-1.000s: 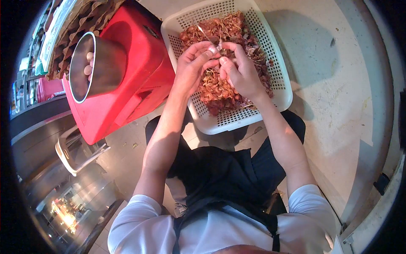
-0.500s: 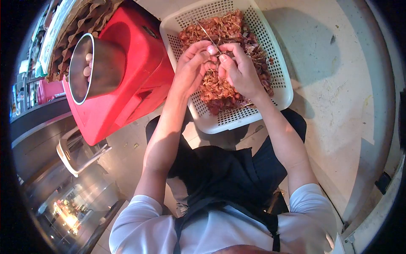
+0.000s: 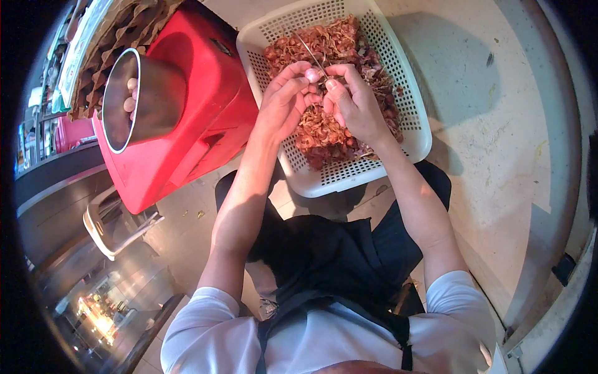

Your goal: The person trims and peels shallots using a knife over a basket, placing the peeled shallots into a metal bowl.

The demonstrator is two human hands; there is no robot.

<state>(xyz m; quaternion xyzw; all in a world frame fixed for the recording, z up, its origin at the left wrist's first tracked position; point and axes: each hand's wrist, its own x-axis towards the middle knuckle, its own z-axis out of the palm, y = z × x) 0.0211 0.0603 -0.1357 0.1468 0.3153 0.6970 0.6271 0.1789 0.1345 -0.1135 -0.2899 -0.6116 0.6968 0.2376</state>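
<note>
Pink and small, one bulb (image 3: 312, 75) sits pinched in the left hand (image 3: 281, 103); the right hand (image 3: 358, 111) curls around one thin blade (image 3: 311, 55), over one white basket (image 3: 339, 186).

Kitchen-like place: steel pot (image 3: 161, 96), basket (image 3: 342, 185) of bulbs (image 3: 321, 138), dark apron (image 3: 324, 252), cardboard egg trays (image 3: 115, 53).
</note>
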